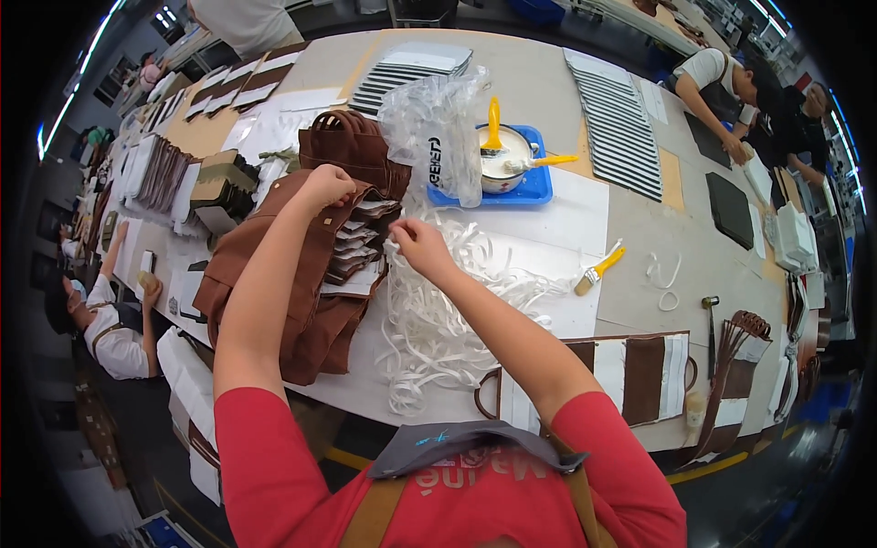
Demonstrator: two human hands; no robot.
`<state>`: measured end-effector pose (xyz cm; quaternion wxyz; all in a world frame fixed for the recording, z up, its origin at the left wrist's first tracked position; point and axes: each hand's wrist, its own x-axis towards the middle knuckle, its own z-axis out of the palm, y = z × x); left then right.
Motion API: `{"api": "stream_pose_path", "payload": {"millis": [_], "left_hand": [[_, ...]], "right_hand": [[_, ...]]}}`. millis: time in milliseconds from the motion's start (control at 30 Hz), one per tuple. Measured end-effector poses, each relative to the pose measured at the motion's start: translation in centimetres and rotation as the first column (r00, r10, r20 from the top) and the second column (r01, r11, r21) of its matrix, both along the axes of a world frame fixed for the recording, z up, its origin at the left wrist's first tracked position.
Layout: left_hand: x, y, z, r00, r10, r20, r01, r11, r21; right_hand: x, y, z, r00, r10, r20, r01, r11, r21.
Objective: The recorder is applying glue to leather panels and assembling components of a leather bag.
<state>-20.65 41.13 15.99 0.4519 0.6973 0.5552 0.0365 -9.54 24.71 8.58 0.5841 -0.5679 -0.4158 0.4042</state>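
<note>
My left hand (329, 188) is closed in a pinch above a stack of brown bag pieces (265, 239); what its fingertips hold, if anything, is too small to tell. Between the layers, white-lined edges (354, 247) fan out. Just right of the stack, my right hand (422, 247) pinches the end of a white strip. Below it spreads a tangled heap of white strips (448, 310). More brown pieces with looped handles (352, 142) lie behind the stack.
A blue tray (539, 192) holds a bowl of white paste (501, 164) and yellow-handled brushes, beside a clear plastic bag (434, 128). Another brush (598, 269) lies to the right. A hammer (711, 333) and brown-and-white panels (644, 379) lie near the front. Other people work around the table.
</note>
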Motion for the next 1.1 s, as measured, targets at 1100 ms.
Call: {"api": "stream_pose_path", "payload": {"millis": [1100], "left_hand": [[-1.7, 0.1, -2.2, 0.965, -0.102, 0.243, 0.071, 0.989, 0.133]], "right_hand": [[-2.8, 8.4, 0.8, 0.731, -0.008, -0.682, -0.202, 0.953, -0.228]]}}
